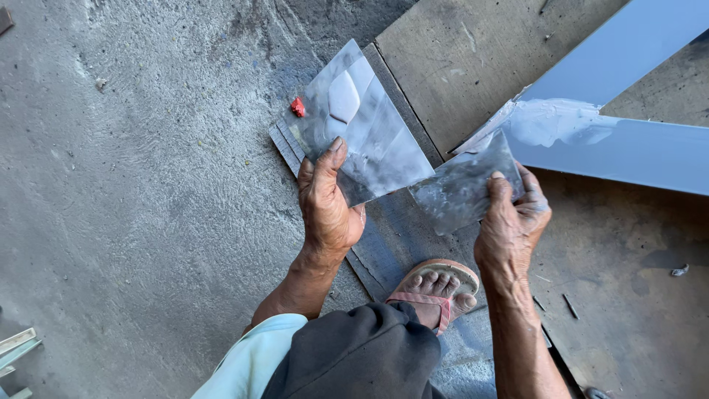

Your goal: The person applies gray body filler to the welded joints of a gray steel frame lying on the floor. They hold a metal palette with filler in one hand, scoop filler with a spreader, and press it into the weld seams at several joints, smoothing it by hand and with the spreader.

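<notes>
My left hand (328,201) grips the near edge of a flat metal plate (362,125) smeared with white putty. A thin metal scraper (464,185), also coated in putty, is held in my right hand (513,222), its edge touching the plate's lower right corner. Just right of the scraper, two pale blue metal bars (620,144) meet at a joint covered with a wet patch of white putty (554,122). My foot in a pink-strapped sandal (437,290) rests on the floor below both hands.
A worn wooden board (473,52) lies under the bars on the rough concrete floor (140,185). A small red scrap (298,107) lies beside the plate. Loose nails (570,305) lie on the board at right. Pale green strips (15,347) show at the lower left edge.
</notes>
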`<action>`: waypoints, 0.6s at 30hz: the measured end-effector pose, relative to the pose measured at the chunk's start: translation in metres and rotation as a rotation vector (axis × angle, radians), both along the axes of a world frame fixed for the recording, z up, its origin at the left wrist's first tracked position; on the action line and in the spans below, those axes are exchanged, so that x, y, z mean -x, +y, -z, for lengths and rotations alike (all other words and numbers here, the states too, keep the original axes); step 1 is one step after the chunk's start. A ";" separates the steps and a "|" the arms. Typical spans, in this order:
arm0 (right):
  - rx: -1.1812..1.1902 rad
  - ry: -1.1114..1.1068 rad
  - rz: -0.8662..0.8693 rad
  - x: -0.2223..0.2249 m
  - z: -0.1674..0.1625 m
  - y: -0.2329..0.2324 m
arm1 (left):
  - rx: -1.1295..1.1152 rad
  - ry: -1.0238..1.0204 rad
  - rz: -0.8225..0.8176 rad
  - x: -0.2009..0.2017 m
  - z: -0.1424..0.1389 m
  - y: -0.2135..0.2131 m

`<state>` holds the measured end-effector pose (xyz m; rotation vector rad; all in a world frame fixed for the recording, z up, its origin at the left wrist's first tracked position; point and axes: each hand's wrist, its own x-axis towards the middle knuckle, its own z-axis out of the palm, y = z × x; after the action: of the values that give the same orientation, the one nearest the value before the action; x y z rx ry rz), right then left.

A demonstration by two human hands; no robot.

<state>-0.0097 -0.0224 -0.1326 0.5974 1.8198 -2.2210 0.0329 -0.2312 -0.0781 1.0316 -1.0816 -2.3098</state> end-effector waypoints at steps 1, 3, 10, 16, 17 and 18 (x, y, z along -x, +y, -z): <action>-0.076 -0.014 -0.033 -0.003 -0.002 -0.003 | -0.010 0.004 0.003 0.000 0.000 0.000; -0.226 -0.039 -0.102 -0.008 -0.006 -0.009 | 0.022 -0.014 -0.008 -0.001 0.002 0.000; -0.303 0.003 -0.157 -0.006 -0.022 -0.030 | -0.012 -0.026 -0.001 -0.003 0.007 -0.001; -0.689 0.421 -0.268 -0.007 -0.030 -0.056 | 0.027 0.113 -0.006 0.001 -0.005 0.005; -0.687 0.479 -0.278 -0.011 -0.030 -0.058 | 0.046 0.159 0.005 0.002 -0.009 0.006; -0.684 0.536 -0.290 -0.016 -0.029 -0.057 | 0.066 0.203 0.015 0.001 -0.013 0.006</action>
<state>0.0066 -0.0797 -0.1032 -0.2087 2.7421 -1.6305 0.0315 -0.2250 -0.0649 0.7480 -1.0787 -2.3153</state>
